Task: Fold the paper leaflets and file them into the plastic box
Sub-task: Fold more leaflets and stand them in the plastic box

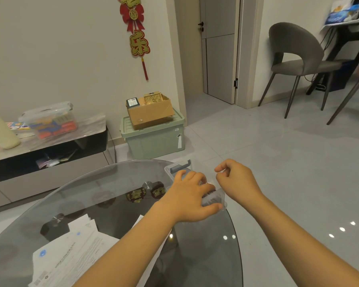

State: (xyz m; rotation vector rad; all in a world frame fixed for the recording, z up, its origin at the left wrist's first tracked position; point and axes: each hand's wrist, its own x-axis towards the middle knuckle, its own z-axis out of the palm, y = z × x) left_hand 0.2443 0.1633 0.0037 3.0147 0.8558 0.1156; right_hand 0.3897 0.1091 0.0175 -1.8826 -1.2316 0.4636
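A clear plastic box (170, 169) with a grey latch stands at the right edge of the glass table (104, 183). My left hand (190, 196) lies across the box's open top, fingers spread. The fingertips rest on the upright edges of folded leaflets (211, 195) inside, and the thumb lies along the near rim. My right hand (235, 180) hovers at the box's far right side with its fingers curled and thumb and forefinger pinched together; I cannot see anything held in it. A loose pile of unfolded printed leaflets (71, 253) lies on the table at the lower left, partly under my left forearm.
Dark round decorations (136, 196) show through the table's glass. Beyond the table are a low cabinet (50, 150) with a clear bin, a green storage crate (153, 139) carrying a cardboard box, and a grey chair (296, 56) on the tiled floor at the right.
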